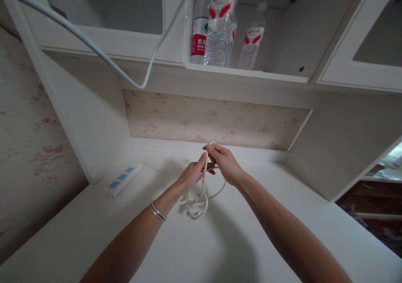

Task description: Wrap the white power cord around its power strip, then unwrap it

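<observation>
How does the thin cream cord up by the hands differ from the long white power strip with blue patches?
The cream cord bends into tangled loops, while the white power strip is one straight bar.
The cord is plain along its length; the strip carries blue patches on top.
The left hand and right hand hold the cord; neither touches the strip.
Both are pale.

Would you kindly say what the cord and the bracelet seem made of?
The cord: off-white, fairly matte, perhaps fabric or soft plastic; it bends in loose loops. The bracelet: likely polished metal, given its silvery sheen and bright highlights.
</observation>
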